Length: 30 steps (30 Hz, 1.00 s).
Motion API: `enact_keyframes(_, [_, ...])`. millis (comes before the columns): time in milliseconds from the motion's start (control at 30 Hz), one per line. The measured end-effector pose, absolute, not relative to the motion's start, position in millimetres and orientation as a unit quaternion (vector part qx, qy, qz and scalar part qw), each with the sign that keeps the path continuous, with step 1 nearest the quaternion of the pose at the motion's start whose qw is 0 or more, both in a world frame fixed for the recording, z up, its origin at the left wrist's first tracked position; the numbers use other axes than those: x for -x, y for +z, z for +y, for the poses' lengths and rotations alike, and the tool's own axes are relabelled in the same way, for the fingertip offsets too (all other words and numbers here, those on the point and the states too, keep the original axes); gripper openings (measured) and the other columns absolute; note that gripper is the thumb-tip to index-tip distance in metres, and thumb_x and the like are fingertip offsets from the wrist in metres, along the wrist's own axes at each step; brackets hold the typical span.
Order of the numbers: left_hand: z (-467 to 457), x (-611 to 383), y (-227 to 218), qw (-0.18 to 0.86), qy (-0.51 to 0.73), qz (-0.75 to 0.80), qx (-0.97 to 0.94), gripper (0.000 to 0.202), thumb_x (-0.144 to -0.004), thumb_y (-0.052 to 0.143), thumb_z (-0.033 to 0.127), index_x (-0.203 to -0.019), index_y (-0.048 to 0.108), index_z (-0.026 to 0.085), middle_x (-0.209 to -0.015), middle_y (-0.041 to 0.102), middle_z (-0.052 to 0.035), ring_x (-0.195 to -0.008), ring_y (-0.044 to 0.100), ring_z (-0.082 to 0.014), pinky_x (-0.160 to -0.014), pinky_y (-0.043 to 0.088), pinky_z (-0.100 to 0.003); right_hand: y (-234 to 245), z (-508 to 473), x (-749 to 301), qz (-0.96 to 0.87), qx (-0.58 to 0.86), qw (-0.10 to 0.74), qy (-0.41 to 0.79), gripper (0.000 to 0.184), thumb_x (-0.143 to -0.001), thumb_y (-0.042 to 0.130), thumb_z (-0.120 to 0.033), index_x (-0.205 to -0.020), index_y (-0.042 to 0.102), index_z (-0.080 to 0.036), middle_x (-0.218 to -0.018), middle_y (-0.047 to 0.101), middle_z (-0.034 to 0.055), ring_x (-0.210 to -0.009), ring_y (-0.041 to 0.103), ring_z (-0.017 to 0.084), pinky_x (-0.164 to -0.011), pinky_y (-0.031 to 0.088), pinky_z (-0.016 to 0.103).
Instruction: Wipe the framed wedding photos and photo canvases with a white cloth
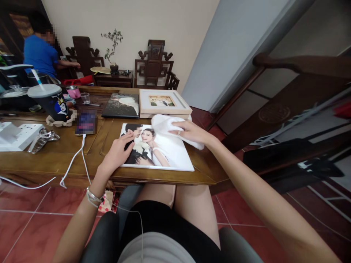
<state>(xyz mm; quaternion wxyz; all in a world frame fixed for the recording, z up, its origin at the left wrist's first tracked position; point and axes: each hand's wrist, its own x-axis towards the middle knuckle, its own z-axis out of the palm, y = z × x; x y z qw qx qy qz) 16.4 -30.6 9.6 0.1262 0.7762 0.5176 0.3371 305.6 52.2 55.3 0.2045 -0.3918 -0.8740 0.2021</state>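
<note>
A glossy photo panel (175,155) showing a couple lies flat at the front edge of the wooden table. My left hand (120,152) rests on its left side, fingers stretched out over the picture. At the panel's upper right corner, my right hand (189,130) grips a white cloth (163,126). The cloth is bunched under the fingers and covers part of that corner. Just behind the panel lie a dark photo panel (117,106) and a light wooden picture frame (166,110), which sits on the table's far side.
On the left are a drink cup (52,100) with a straw, a phone (86,122) on a white cable, a power strip (26,135) and a clear plastic wrapper (44,140). A person in blue (41,54) sits beyond. A wooden chair (296,87) stands at the right.
</note>
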Motion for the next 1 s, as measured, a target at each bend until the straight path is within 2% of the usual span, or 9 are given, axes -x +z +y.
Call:
enact_keyframes(100, [-30.8, -17.2, 9.7, 0.128, 0.337, 0.521, -0.774, 0.04, -0.093, 0.046, 0.026, -0.126, 0.065, 0.013, -0.14, 0.057, -0.0115, -0.137, 0.047, -0.0245, -0.118, 0.033, -0.043, 49.5, 13.6, -312.7, -0.901, 0.356, 0.172, 0.178, 0.011, -0.079, 0.045, -0.024, -0.071, 0.052, -0.021, -0.067, 0.055, 0.0002, -0.068, 0.054, 0.019, -0.074, 0.048, 0.034])
enact_keyframes(167, [-31.2, -17.5, 9.7, 0.13, 0.339, 0.519, -0.774, 0.039, -0.093, 0.045, 0.026, -0.125, 0.065, 0.014, -0.14, 0.058, -0.0101, -0.136, 0.047, -0.0244, -0.118, 0.033, -0.043, 47.0, -20.9, -319.3, -0.91, 0.345, 0.158, 0.165, 0.014, -0.075, 0.043, -0.017, -0.076, 0.056, -0.022, -0.069, 0.057, 0.0007, -0.071, 0.058, 0.021, -0.084, 0.049, 0.039])
enact_keyframes(267, [-31.4, -17.7, 9.5, 0.13, 0.34, 0.521, -0.772, 0.039, -0.093, 0.046, 0.026, -0.125, 0.066, 0.015, -0.14, 0.058, -0.0098, -0.136, 0.047, -0.0247, -0.118, 0.033, -0.043, 49.0, -72.7, -327.6, -0.914, 0.352, 0.124, 0.159, 0.023, -0.072, 0.041, -0.011, -0.077, 0.06, -0.024, -0.076, 0.064, 0.0037, -0.097, 0.065, 0.028, -0.1, 0.044, 0.046])
enact_keyframes(400, [-31.0, -17.7, 9.6, 0.119, 0.333, 0.523, -0.776, 0.04, -0.093, 0.045, 0.027, -0.125, 0.065, 0.014, -0.139, 0.058, -0.0103, -0.136, 0.047, -0.0247, -0.118, 0.033, -0.043, 56.0, -112.9, -332.4, -0.918, 0.35, 0.118, 0.143, 0.03, -0.075, 0.041, -0.01, -0.085, 0.065, -0.026, -0.106, 0.07, 0.0077, -0.127, 0.053, 0.031, -0.102, 0.045, 0.046])
enact_keyframes(467, [-31.0, -17.7, 10.2, 0.114, 0.324, 0.524, -0.779, 0.04, -0.094, 0.044, 0.026, -0.126, 0.065, 0.014, -0.139, 0.058, -0.0104, -0.136, 0.048, -0.0242, -0.118, 0.033, -0.043, 56.5, -112.9, -332.8, -0.921, 0.341, 0.12, 0.148, 0.028, -0.077, 0.042, -0.011, -0.085, 0.064, -0.025, -0.105, 0.07, 0.0065, -0.123, 0.056, 0.03, -0.102, 0.045, 0.046])
enact_keyframes(567, [-31.3, -17.1, 11.4, 0.113, 0.309, 0.525, -0.785, 0.041, -0.094, 0.043, 0.026, -0.126, 0.064, 0.012, -0.14, 0.057, -0.0119, -0.136, 0.047, -0.0244, -0.118, 0.033, -0.043, 53.1, -87.9, -331.3, -0.922, 0.327, 0.122, 0.166, 0.021, -0.078, 0.042, -0.011, -0.079, 0.06, -0.023, -0.081, 0.066, 0.0024, -0.092, 0.064, 0.025, -0.099, 0.045, 0.045])
enact_keyframes(667, [-31.4, -16.2, 12.1, 0.115, 0.306, 0.52, -0.789, 0.041, -0.095, 0.043, 0.026, -0.126, 0.064, 0.01, -0.141, 0.055, -0.0136, -0.137, 0.047, -0.0243, -0.118, 0.033, -0.043, 48.4, -42.0, -326.0, -0.921, 0.318, 0.149, 0.166, 0.012, -0.078, 0.043, -0.015, -0.075, 0.053, -0.021, -0.07, 0.055, 0.0, -0.071, 0.055, 0.019, -0.079, 0.048, 0.035])
enact_keyframes(767, [-31.0, -15.5, 11.7, 0.121, 0.314, 0.515, -0.789, 0.039, -0.095, 0.044, 0.026, -0.124, 0.065, 0.013, -0.141, 0.056, -0.0118, -0.136, 0.047, -0.024, -0.117, 0.033, -0.044, 44.8, 9.9, -316.2, -0.915, 0.308, 0.187, 0.18, 0.007, -0.08, 0.044, -0.021, -0.073, 0.048, -0.021, -0.069, 0.049, -0.0012, -0.068, 0.051, 0.017, -0.07, 0.043, 0.029])
enact_keyframes(1000, [-30.6, -16.4, 9.9, 0.115, 0.32, 0.523, -0.782, 0.037, -0.094, 0.045, 0.023, -0.122, 0.067, 0.013, -0.14, 0.057, -0.0118, -0.136, 0.048, -0.0235, -0.117, 0.034, -0.042, 41.0, 60.5, -294.0, -0.879, 0.372, 0.249, 0.163, 0.022, -0.085, 0.047, -0.035, -0.068, 0.041, -0.023, -0.068, 0.053, -0.0007, -0.071, 0.053, 0.019, -0.081, 0.044, 0.035])
